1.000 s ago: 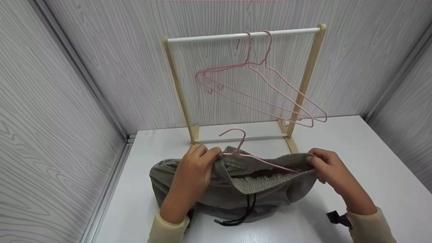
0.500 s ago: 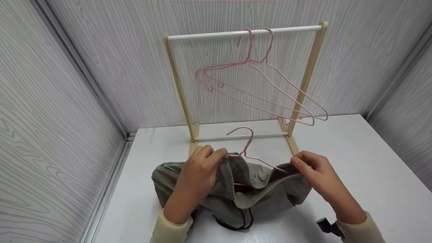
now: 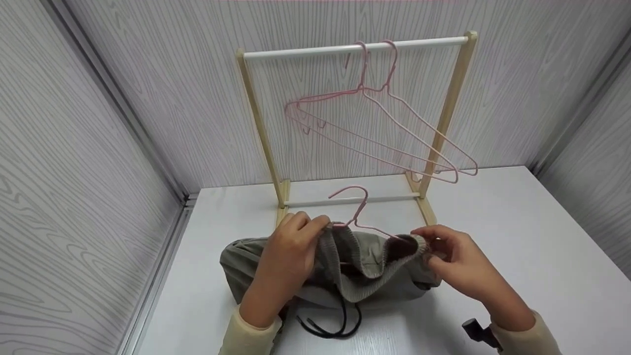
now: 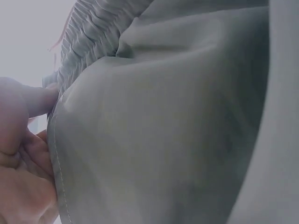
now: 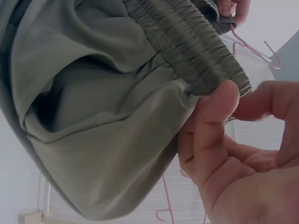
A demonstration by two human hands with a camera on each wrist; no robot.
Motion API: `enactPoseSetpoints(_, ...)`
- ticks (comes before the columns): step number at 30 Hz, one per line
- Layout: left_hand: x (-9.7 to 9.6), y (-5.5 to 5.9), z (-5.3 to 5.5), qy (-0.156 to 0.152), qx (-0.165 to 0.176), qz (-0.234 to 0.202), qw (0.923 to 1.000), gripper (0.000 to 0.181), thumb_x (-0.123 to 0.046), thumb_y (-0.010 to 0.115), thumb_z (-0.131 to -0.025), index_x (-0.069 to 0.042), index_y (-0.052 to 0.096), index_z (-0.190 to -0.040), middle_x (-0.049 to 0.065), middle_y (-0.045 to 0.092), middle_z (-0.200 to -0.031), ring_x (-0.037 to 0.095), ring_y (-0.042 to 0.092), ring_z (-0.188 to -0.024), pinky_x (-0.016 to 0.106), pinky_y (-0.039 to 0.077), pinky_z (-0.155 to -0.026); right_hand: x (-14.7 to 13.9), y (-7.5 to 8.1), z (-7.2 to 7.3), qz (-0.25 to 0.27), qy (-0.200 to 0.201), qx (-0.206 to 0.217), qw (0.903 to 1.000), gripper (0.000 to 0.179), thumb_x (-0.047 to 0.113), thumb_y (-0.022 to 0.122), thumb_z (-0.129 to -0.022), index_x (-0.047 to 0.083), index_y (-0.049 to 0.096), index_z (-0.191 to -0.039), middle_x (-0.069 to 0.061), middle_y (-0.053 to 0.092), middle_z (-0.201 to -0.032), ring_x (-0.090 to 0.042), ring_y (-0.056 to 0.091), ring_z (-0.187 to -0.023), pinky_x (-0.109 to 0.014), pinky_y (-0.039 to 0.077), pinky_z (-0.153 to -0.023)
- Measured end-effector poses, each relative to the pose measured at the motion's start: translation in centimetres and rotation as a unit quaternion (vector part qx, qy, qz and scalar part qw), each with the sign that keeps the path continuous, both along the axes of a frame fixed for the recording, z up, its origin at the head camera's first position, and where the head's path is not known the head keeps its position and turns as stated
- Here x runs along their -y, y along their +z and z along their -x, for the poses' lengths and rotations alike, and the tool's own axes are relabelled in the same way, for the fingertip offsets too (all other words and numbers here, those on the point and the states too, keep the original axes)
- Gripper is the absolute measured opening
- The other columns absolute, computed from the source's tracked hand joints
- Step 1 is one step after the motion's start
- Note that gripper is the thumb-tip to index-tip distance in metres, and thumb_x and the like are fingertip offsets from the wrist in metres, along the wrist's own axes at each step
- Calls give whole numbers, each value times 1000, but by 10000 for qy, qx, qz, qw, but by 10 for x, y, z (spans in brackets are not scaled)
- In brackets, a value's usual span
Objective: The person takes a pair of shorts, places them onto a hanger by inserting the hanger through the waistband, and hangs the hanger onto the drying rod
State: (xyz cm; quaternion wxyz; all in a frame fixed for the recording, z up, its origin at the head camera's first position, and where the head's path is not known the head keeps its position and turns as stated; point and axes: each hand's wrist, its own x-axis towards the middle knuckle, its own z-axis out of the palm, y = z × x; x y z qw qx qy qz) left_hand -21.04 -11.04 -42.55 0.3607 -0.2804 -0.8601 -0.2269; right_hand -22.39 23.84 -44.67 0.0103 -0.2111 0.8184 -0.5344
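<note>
Grey-green elastic-waist pants (image 3: 394, 288) lie bunched on the table, a black drawstring (image 3: 329, 336) trailing from the front. A pink wire hanger (image 3: 365, 198) is partly inside the waistband (image 3: 362, 291); its hook and shoulders stick out, its lower part hidden by cloth. My left hand (image 3: 286, 254) pinches the left end of the waistband, right by the hanger's left shoulder. At the other end my right hand (image 3: 458, 264) pinches the waistband between thumb and fingers, as the right wrist view shows, near where the hanger's right shoulder goes inside. In the left wrist view, cloth (image 4: 140, 126) fills most of the picture.
Behind the pants stands a small garment rack (image 3: 256, 111) with wooden posts and a white rail (image 3: 300, 52). Two pink hangers (image 3: 409, 133) hang from it. The white table (image 3: 517, 222) extends to both sides, with patterned panels (image 3: 172, 98) at the back and sides.
My right hand has moved left, drawing the right end of the waistband inward, so the opening has narrowed and folded. The hanger and left hand shifted slightly right, then stayed nearly still.
</note>
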Motion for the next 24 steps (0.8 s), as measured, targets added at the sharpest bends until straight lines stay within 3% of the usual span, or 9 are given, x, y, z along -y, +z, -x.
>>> enactPoseSetpoints(3, 0, 0, 0, 3, 27, -59, 10000, 14, -12, 64, -109, -14, 77, -116, 1, 53, -82, 18, 47, -71, 30, 44, -65, 3, -4, 0, -389, -331, -616, 9968, 37, -7, 74, -95, 19, 79, -120, -3, 72, -99, -13, 67, -79, -28, 57, -63)
enactPoseSetpoints(6, -1, 0, -1, -52, 58, -123, 9999, 13, -15, 65, -108, -14, 77, -115, 1, 53, -82, 17, 47, -71, 30, 44, -65, 5, -6, -1, -640, -657, -1260, 9878, 31, -1, 83, -93, 25, 84, -110, 4, 68, -95, -10, 61, -82, -23, 54, -67)
enactPoseSetpoints(10, -2, 1, -1, -124, 136, -147, 9997, 14, -16, 66, -108, -14, 77, -116, 0, 54, -82, 17, 48, -72, 30, 44, -65, 6, -7, 0, -956, -1018, -2001, 9698, 31, -3, 87, -89, 25, 85, -102, 9, 65, -104, -8, 56, -97, -16, 47, -83)
enactPoseSetpoints(12, -2, 1, -1, -144, 142, -165, 9997, 14, -16, 66, -108, -14, 77, -116, 0, 54, -82, 17, 49, -73, 30, 45, -66, 7, -7, 0, -930, -993, -2201, 9659, 32, -4, 86, -89, 24, 84, -103, 10, 68, -109, -8, 59, -102, -13, 47, -88)
enactPoseSetpoints(17, -3, 0, -1, -219, 95, -306, 9992, 14, -17, 68, -107, -13, 77, -117, 0, 55, -82, 16, 50, -73, 31, 46, -65, 10, -8, 0, -587, -666, -2355, 9678, 33, -6, 78, -95, 25, 80, -109, 7, 73, -104, -6, 67, -89, -13, 53, -78)
enactPoseSetpoints(24, -9, 0, -3, -449, 22, -434, 9980, 13, -13, 70, -106, -10, 77, -116, -1, 60, -83, 16, 52, -73, 30, 49, -67, 17, -13, -3, -547, -698, -3001, 9498, 37, -8, 77, -95, 23, 79, -113, 10, 65, -94, -3, 55, -76, -16, 46, -67)
